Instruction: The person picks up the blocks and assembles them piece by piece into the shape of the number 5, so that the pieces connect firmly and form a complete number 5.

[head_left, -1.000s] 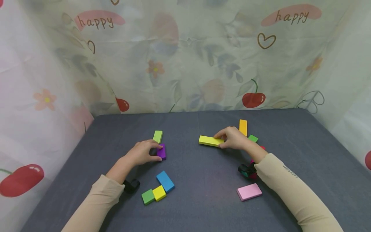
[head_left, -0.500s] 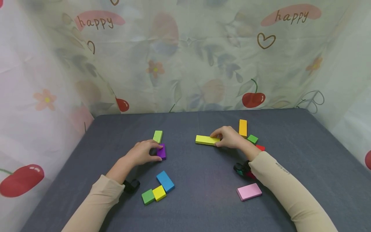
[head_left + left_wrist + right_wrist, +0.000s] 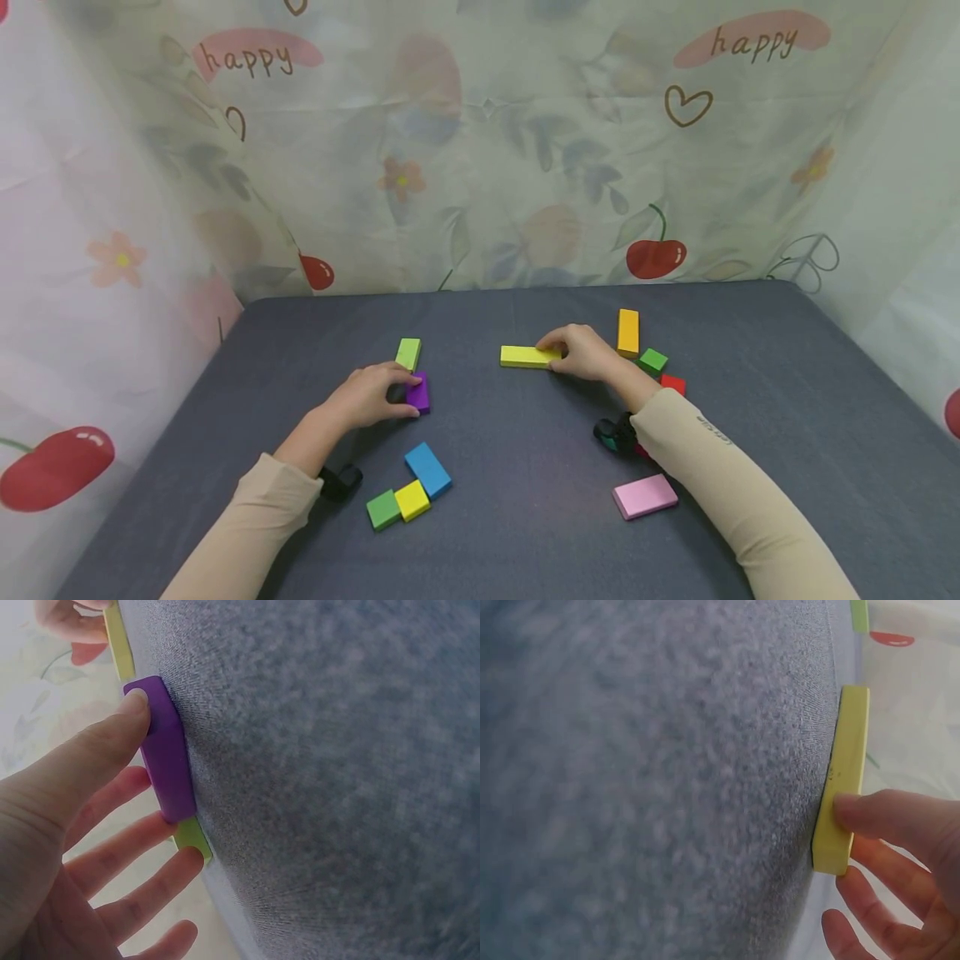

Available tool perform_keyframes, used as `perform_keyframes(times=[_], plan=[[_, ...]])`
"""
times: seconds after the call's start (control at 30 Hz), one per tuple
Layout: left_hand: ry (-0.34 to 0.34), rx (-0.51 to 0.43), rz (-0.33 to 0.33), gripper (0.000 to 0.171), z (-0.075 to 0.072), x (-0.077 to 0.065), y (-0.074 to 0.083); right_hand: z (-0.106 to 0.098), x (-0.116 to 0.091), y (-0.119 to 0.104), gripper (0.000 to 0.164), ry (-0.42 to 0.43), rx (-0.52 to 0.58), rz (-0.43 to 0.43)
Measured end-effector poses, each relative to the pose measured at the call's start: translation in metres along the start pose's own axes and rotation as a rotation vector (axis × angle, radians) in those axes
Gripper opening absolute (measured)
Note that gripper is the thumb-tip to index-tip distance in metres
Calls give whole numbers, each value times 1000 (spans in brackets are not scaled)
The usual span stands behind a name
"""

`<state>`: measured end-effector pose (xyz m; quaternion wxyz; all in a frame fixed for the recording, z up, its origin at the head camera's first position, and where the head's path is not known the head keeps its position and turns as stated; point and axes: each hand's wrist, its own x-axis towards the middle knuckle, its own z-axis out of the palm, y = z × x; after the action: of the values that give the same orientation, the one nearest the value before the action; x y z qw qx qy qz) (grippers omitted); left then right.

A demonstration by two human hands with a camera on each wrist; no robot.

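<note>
On the left of the dark table, my left hand (image 3: 367, 393) pinches a purple block (image 3: 166, 750) between thumb and fingers. The purple block lies against the near end of a light green block (image 3: 408, 353). Right of the middle, my right hand (image 3: 585, 353) holds the right end of a long yellow block (image 3: 519, 357), thumb on the near side and fingers on the far side. In the right wrist view this yellow block (image 3: 844, 772) appears flat on or just over the cloth; I cannot tell which.
Nearer the front lie a blue block (image 3: 428, 470), a small yellow block (image 3: 412, 500) and a green block (image 3: 384, 509), touching. At right are an orange block (image 3: 628, 332), a small green block (image 3: 652, 362), a red block (image 3: 673, 384) and a pink block (image 3: 645, 497). My right forearm partly covers others.
My right hand has moved left and slightly away with the long yellow block, which has turned to lie nearly straight across. My left hand and the purple block have stayed in place.
</note>
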<state>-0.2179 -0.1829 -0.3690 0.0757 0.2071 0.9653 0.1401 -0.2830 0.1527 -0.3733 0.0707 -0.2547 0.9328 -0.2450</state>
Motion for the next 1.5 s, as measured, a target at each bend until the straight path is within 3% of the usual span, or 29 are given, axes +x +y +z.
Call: perform_keyframes(times=[0.5,0.87,1.5], plan=[[15,17,15,48,1,1,-2,5,7,1,31,44,-17,-7],[14,12,12,48,1,2,-1,-2,4,12,30,73,50,44],[30,64,37,47,-1,2,0,0,5,10,30,85,55,92]])
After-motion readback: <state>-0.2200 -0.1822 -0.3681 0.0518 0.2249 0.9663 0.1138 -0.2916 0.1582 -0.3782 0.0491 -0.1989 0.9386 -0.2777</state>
